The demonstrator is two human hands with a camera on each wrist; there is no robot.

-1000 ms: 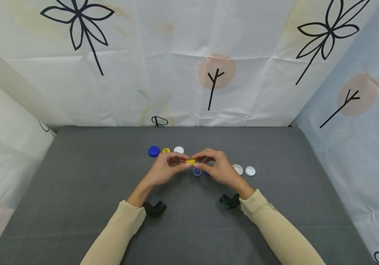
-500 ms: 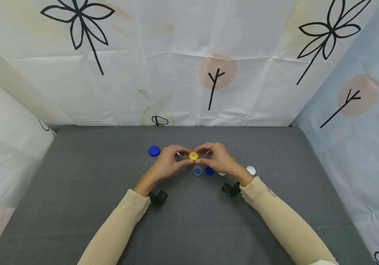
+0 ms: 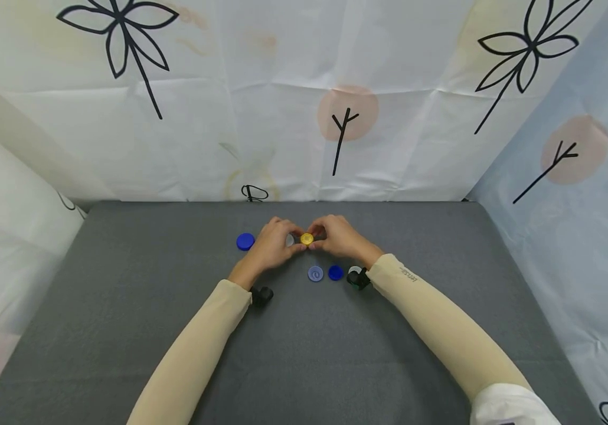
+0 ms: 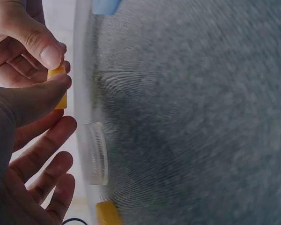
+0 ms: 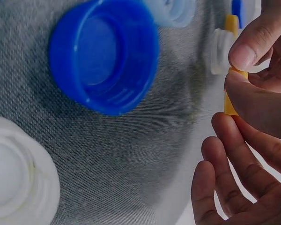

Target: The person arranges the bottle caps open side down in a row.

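A yellow bottle cap (image 3: 306, 239) is pinched between both hands near the back of the grey table, its round face up in the head view. My left hand (image 3: 273, 243) grips its left edge with thumb and finger. From the other side my right hand (image 3: 338, 237) pinches the right edge. Edge-on, the same yellow cap (image 4: 61, 101) shows between the fingertips in the left wrist view. A white cap (image 3: 290, 240) is partly hidden behind the left hand. Another yellow cap (image 4: 108, 213) stands beyond it; the left hand hides that one in the head view.
On the grey table (image 3: 304, 354), a blue cap (image 3: 245, 241) lies left of the hands. Nearer lie a pale blue cap (image 3: 315, 273), a dark blue cap (image 3: 335, 272) and a white cap (image 3: 355, 270), partly covered by the right wrist camera. Patterned cloth (image 3: 283, 118) walls the back.
Both hands have moved away from the person, toward the back of the table, carrying the yellow cap. The cap has tilted from edge-on to face up. The other caps have stayed in place.
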